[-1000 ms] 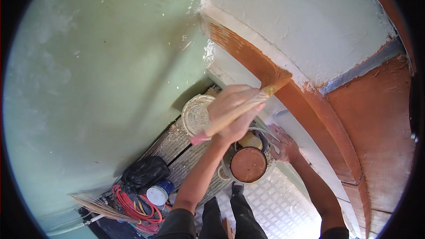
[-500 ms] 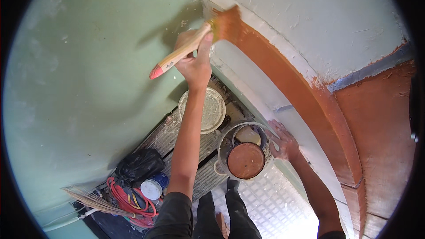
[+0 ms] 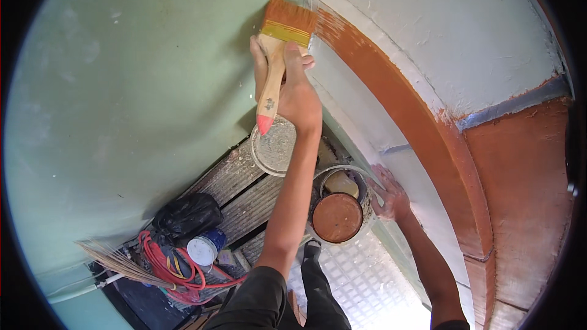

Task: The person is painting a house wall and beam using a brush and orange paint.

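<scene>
My left hand [image 3: 295, 95] is closed around the wooden handle of a wide paintbrush [image 3: 282, 33] with a red tip and a yellow ferrule. Its orange-brown bristles point upward, beside the upper end of a curved band [image 3: 391, 79] painted the same colour. Whether the bristles touch the surface there cannot be made out. Fingers spread, my right hand [image 3: 391, 195] lies against the white surface below the band, right beside a bucket's rim. In that bucket [image 3: 369, 223] sit a round container of orange-brown paint [image 3: 337, 217] and a pale item [image 3: 341, 184].
A green wall [image 3: 140, 85] fills the left side. Ribbed planks [image 3: 241, 201] below carry a paint-stained round lid [image 3: 275, 146], a black bag [image 3: 186, 215], a blue-and-white can [image 3: 205, 247], red hose [image 3: 162, 269] and a twig broom [image 3: 116, 263]. Pale tiled floor [image 3: 367, 281] lies beneath.
The brush has swung from pointing right across the band's top end to pointing upward, left of it. My right hand stays on the white surface. The whole view has shifted slightly.
</scene>
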`<state>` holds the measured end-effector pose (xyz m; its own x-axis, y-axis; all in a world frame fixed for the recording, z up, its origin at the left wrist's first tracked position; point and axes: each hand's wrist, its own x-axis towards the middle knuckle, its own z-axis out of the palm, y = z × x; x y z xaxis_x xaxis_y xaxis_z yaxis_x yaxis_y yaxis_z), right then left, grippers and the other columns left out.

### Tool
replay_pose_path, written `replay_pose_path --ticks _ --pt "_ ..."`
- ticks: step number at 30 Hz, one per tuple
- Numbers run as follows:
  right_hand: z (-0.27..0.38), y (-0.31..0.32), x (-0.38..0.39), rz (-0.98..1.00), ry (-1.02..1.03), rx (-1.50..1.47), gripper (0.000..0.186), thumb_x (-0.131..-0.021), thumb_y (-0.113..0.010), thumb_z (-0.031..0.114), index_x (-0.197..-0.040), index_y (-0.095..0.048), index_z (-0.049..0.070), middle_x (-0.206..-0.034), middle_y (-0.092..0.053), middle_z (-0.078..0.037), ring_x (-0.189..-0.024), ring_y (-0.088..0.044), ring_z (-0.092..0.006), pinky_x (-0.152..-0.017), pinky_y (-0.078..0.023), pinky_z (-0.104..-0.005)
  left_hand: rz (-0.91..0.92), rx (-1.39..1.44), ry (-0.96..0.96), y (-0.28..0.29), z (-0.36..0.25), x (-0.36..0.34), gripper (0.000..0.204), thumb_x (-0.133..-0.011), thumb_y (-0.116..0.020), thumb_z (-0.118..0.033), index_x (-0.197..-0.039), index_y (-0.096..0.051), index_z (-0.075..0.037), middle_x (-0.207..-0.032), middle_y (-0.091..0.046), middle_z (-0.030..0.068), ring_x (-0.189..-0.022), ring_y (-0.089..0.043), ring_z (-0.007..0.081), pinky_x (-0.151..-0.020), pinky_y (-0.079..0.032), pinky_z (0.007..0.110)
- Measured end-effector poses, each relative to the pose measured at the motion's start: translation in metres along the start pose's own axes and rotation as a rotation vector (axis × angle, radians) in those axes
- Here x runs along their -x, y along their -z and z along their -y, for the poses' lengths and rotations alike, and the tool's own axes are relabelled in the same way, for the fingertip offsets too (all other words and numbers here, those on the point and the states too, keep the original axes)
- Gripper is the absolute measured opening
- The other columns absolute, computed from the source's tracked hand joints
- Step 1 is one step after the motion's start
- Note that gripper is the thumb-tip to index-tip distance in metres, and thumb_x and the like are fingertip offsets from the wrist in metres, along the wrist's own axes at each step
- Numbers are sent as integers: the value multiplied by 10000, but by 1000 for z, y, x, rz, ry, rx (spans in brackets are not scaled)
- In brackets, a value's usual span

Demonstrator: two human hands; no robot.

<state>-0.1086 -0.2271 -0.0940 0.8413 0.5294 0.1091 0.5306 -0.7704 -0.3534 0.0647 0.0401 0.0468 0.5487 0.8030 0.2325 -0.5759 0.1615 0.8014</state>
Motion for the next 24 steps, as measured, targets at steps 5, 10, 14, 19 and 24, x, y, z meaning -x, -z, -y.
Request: replay_pose_path --ticks 5,10,14,19,24 --pt "0 -3 -1 -4 14 -13 454 -775 -625 60 -1223 -692 36 -1488 -500 -183 -1402 -459 -353 -1160 -390 -466 76 10 89 -8 6 18 618 -921 -608 -3 -1471 -364 136 -976 -673 211 -637 -664 199 -576 -584 305" --pt "0 -3 -2 20 17 -2 473 -775 -625 63 -1244 -677 32 -1502 -477 -199 -1406 -446 -374 -1161 -385 -484 144 123 185 15 16 61 606 -948 -593 -42 -1479 -358 131 -902 -686 146 -587 -649 174 -562 -579 293" --pt "-4 1 3 46 18 50 471 -776 -628 67 -1243 -674 29 -1505 -470 -206 -1409 -437 -384 -1159 -386 -488 358 86 389 31 -43 86 510 -983 -550 -44 -1428 -410 163 -825 -669 82 -620 -629 126 -567 -559 247" --pt "1 -5 -4 19 24 20 466 -765 -626 63 -1227 -678 26 -1512 -463 -199 -1413 -431 -385 -1159 -387 -487 109 253 295 5 -13 8 559 -984 -553 -67 -1482 -371 113 -869 -658 99 -608 -636 139 -552 -554 272" --pt "-2 -5 0 39 8 36 474 -762 -629 66 -1233 -671 31 -1516 -462 -191 -1414 -433 -373 -1157 -392 -487 341 244 361 12 -27 53 536 -973 -562 -77 -1443 -419 137 -890 -666 111 -659 -663 140 -567 -572 288"
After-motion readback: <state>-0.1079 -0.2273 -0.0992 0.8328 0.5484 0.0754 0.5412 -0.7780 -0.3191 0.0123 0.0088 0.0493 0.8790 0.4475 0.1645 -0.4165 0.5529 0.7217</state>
